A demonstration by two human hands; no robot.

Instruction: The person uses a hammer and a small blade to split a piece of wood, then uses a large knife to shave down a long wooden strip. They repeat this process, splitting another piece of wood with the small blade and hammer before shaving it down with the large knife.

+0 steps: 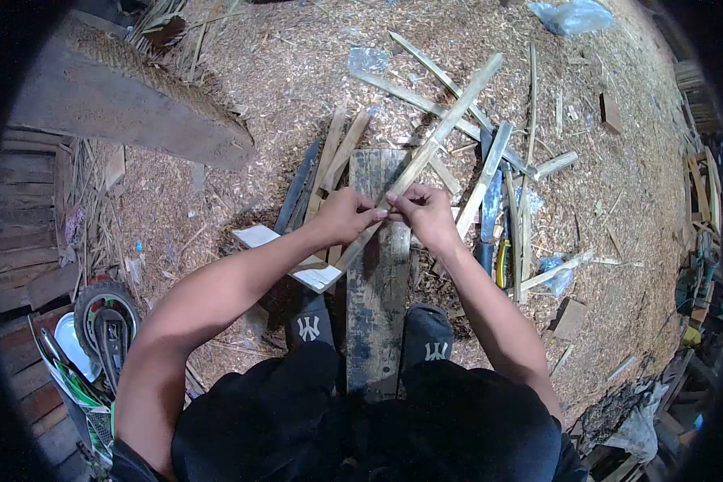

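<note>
A long, pale wooden strip (448, 124) lies slantwise over a worn wooden bench plank (377, 313). My left hand (347, 217) is closed, thumb and fingertips pinching at the strip's edge over the plank. Close against it, my right hand (427, 215) is also closed, thumb and index finger on the same strip. The fingertips of both hands nearly meet there, and anything small between them is hidden. Below my left forearm sits a white-faced board (317, 274). Right of the plank lie a dark-handled knife (484, 255) and a yellow-handled tool (502, 263).
Wood shavings (297, 64) cover the ground. Several loose strips (484, 181) cross at the right. A thick timber beam (136, 104) juts in at upper left. A wheel (107, 317) stands at lower left. A plastic bag (572, 16) lies at the top. My feet flank the plank.
</note>
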